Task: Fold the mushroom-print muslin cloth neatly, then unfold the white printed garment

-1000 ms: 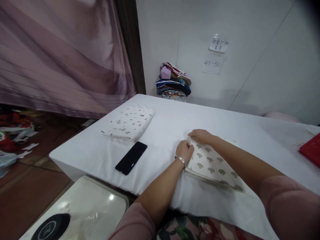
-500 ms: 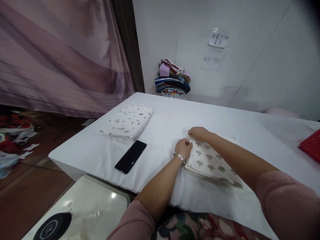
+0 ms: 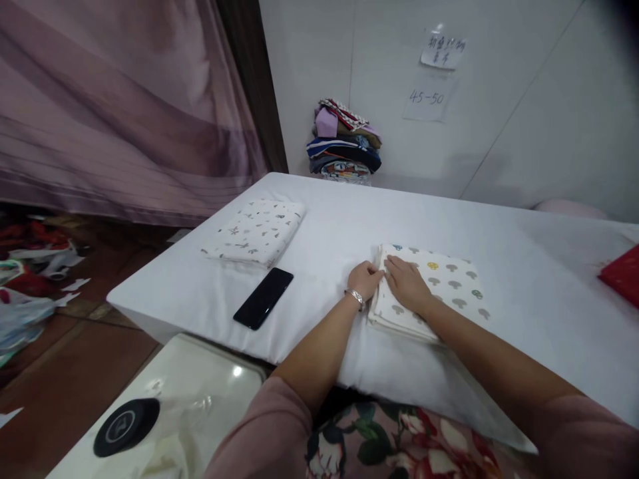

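Note:
A folded white cloth with mushroom prints (image 3: pixel 452 279) lies on the white-covered table (image 3: pixel 339 219) in front of me. At its left edge my left hand (image 3: pixel 365 281), wearing a silver bracelet (image 3: pixel 355 299), pinches the fabric between thumb and fingers. Flat on top of the cloth rests my right hand (image 3: pixel 407 283), its fingers stretched toward the far left corner. Farther left on the table is a second folded white cloth with small grey prints (image 3: pixel 259 233). Between that cloth and my left arm lies a black phone (image 3: pixel 263 298).
A stack of folded fabrics (image 3: pixel 344 143) stands beyond the table's far edge, against the wall. On the right edge is a red item (image 3: pixel 622 276). Lower left, a cream surface (image 3: pixel 200 379) carries a round black object (image 3: pixel 126 427). A pink curtain (image 3: pixel 124 113) hangs on the left.
My right hand has gone from gripping the cloth's far left corner to lying flat on its top. My left hand stays at the left edge. The view has tilted slightly.

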The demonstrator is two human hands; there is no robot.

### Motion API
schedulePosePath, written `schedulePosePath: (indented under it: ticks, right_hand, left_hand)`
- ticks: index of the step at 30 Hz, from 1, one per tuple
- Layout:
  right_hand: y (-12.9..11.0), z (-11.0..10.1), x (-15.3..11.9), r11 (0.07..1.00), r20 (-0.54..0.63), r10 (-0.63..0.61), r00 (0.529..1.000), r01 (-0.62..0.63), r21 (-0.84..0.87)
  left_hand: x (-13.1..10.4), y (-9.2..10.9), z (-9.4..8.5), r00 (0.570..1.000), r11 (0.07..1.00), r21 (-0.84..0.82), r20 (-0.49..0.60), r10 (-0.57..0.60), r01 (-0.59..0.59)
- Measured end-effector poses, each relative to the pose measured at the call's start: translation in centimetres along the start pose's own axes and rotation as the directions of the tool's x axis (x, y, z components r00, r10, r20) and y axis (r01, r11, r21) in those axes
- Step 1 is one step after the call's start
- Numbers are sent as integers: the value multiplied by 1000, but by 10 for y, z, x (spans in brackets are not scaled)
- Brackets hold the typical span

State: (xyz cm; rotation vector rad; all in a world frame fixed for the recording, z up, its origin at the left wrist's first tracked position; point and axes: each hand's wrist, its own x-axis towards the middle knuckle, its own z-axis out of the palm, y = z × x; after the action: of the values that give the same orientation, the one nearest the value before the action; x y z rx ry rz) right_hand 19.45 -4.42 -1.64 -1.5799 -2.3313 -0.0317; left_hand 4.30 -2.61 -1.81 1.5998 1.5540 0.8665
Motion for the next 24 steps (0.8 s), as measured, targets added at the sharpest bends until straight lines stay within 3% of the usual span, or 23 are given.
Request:
schedulePosePath:
  ticks: [5,15,24]
  right_hand:
    - [-1,5,-2,1000,-18,-22,1000,21,-21]
    - [2,6,-2,999,-68,-43,997,44,11]
    - [1,5,-2,1000,-64,-17,998,19,24]
  left_hand:
    - [-9,-2,-9,1000,994,-106,25,-14,17]
    - [-67,5,-25,994,998,60,106,-7,1]
    - [-55,25,-22,973,946,323,211,-91,18]
